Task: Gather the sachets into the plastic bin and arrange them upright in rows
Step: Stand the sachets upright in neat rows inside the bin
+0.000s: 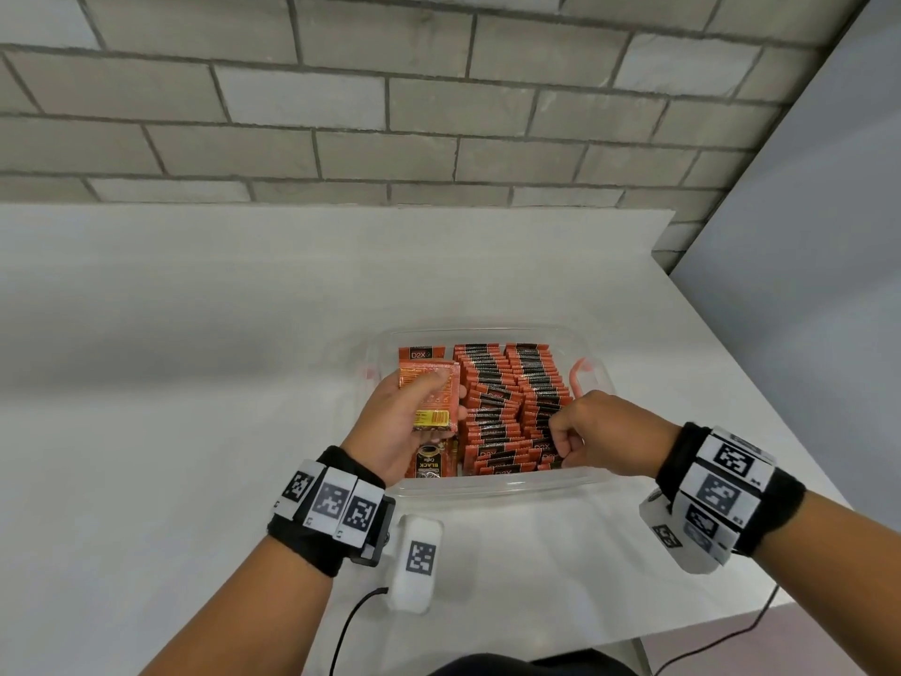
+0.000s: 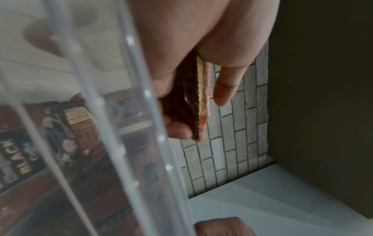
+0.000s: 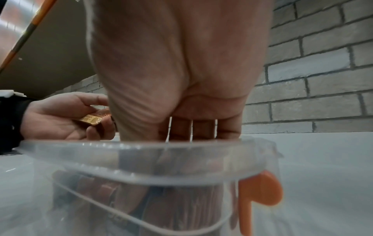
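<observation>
A clear plastic bin [image 1: 487,486] stands on the white table, packed with orange-and-black sachets [image 1: 502,397] upright in rows. My left hand [image 1: 404,422] hovers over the bin's left side and grips a small stack of orange sachets [image 1: 431,392], seen edge-on in the left wrist view [image 2: 200,99]. Below it one black coffee sachet [image 1: 429,463] lies flat in the near left corner. My right hand [image 1: 595,431] is at the near end of the right row, its fingers curled down around sachets there. The bin rim [image 3: 141,148] hides its fingertips.
An orange latch [image 1: 580,375] hangs on the bin's right wall, and also shows in the right wrist view [image 3: 260,191]. A grey brick wall [image 1: 390,114] runs behind the table [image 1: 195,334]. The table's right edge is close to the bin. A black cable [image 1: 351,622] trails at the near edge.
</observation>
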The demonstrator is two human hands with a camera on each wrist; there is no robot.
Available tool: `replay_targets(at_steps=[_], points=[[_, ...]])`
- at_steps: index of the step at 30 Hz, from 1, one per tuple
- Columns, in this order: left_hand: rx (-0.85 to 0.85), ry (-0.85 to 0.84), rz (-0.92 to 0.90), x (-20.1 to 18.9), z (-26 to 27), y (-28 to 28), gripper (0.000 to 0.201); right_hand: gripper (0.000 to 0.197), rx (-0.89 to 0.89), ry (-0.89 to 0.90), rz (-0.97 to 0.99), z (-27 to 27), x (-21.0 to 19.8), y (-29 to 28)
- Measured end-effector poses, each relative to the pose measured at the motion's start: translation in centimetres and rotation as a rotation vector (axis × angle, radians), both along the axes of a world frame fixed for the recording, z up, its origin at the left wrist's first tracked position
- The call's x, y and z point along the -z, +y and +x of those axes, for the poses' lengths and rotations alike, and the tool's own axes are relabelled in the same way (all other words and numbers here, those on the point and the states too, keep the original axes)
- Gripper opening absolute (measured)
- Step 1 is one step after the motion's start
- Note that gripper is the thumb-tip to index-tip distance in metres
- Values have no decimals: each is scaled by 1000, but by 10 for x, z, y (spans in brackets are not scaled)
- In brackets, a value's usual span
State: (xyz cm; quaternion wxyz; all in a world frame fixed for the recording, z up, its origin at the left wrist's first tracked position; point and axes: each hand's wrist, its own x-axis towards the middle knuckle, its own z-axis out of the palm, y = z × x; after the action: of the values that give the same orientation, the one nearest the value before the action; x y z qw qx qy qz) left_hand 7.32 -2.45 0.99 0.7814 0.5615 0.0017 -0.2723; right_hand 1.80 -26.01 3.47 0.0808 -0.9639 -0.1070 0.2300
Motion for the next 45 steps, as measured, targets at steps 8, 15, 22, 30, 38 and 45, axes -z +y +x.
replay_targets(at_steps=[8,15,22,30,38,45], points=[[75,-8,-18,-9,-5,2,26,16,244,-68,404,2,-30,8],[122,-155,40,-25,-10,-17,22,13,265,-337,687,14,-48,42],[27,80,-162,-36,-4,-16,35,12,37,-635,506,4,-32,37],[-73,27,-213,-37,-3,-28,19,26,525,-291,860,-7,-29,31],[84,-14,88,-35,-4,-38,8,22,634,-494,1061,-2,-42,22],[57,146,210,-31,2,-23,16,27,259,-181,481,-16,-51,-12]])
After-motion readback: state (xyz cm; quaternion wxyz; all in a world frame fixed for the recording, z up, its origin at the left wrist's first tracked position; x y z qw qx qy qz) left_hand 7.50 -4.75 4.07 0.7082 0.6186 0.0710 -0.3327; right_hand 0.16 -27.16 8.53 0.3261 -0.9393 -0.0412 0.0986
